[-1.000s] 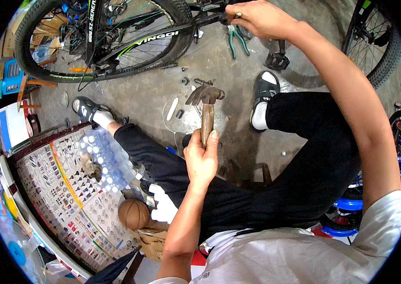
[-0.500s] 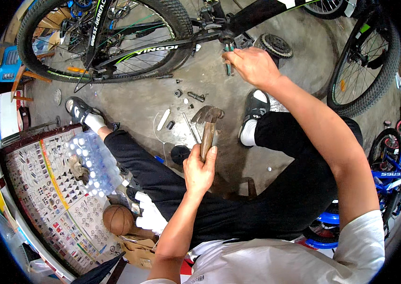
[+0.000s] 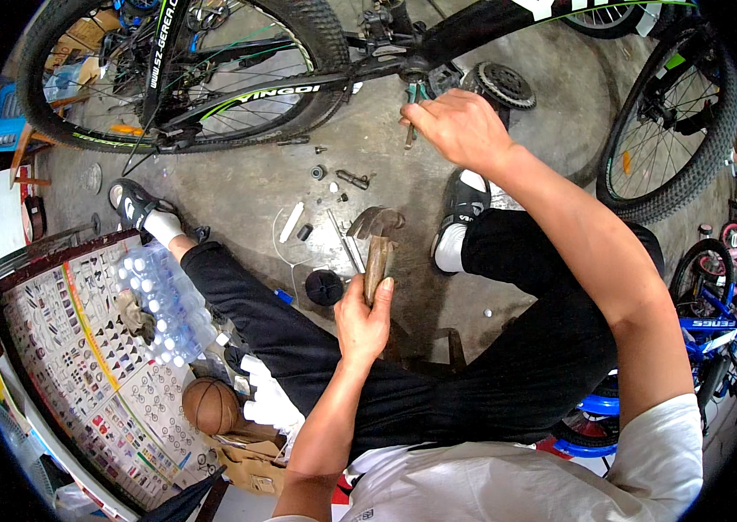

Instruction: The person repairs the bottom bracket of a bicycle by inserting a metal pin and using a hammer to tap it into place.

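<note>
Head view: the left hand (image 3: 362, 326) holds a claw hammer (image 3: 376, 264) low on its handle, above the concrete floor (image 3: 229, 187) and between the person's spread legs. Its fingers wrap the handle near the butt, the thumb pressed along the side, so the grip looks firm; the head points away from the body, with the claw to the left. The right hand (image 3: 464, 130) is farther out, near the black bicycle frame (image 3: 473, 33), its fingers curled inward. A short, dull metal piece (image 3: 408, 137) shows just below them, and a green handle (image 3: 413, 90) just beyond; I cannot tell whether the fingers pinch either one.

As a judgement, the hammer is stiff and top-heavy, most of its weight sitting in the dark metal head. The handle looks like worn wood, probably smooth enough to slip if held loosely, though hardly fragile. The low hold suits a swing; a hold closer to the head would give finer control. The metal piece looks rigid and light, best taken by its shaft with the fingers clear of its end.

Two thin metal rods (image 3: 347, 241) and a round black part (image 3: 324, 287) lie on the floor near the hammer.
</note>
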Tool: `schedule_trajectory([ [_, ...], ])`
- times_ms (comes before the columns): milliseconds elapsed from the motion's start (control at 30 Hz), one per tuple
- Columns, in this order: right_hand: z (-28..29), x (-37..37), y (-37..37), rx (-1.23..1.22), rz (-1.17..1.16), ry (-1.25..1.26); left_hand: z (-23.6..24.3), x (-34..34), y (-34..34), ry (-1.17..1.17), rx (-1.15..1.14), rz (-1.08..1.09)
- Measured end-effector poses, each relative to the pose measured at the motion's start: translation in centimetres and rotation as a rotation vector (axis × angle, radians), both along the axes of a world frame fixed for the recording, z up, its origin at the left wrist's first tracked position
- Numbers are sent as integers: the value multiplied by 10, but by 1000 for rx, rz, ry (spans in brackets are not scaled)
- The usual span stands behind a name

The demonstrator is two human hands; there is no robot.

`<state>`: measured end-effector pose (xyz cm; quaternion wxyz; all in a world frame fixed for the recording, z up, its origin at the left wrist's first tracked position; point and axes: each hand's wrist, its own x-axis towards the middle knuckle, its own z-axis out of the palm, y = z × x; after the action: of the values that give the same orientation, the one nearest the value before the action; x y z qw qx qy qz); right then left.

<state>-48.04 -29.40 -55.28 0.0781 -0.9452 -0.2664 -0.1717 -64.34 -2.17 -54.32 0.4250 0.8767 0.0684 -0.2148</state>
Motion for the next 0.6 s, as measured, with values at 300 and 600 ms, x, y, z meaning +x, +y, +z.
schedule_trajectory([
  [300,4,0,-2,-83,-24,44,-3,-3,-1,-23,6,-3],
  [600,4,5,-2,-31,-49,-3,-2,-1,-3,-17,-2,-10],
])
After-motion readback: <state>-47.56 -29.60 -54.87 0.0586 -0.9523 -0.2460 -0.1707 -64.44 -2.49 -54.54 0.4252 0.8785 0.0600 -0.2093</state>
